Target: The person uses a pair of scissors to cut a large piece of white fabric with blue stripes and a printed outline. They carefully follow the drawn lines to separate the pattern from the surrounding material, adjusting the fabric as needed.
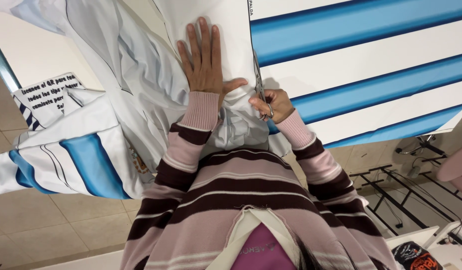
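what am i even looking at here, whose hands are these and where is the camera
There is one picture, taken by a camera worn on a person's head, looking down at their own arms in a striped sweater. No machine is involved. The left hand lies flat, fingers spread, pressing down white fabric spread over a table. The right hand holds scissors, blades pointing away from the person, at the edge between the white cloth and a piece printed with blue and white stripes. More striped fabric hangs off the table at the left, above a tiled floor.
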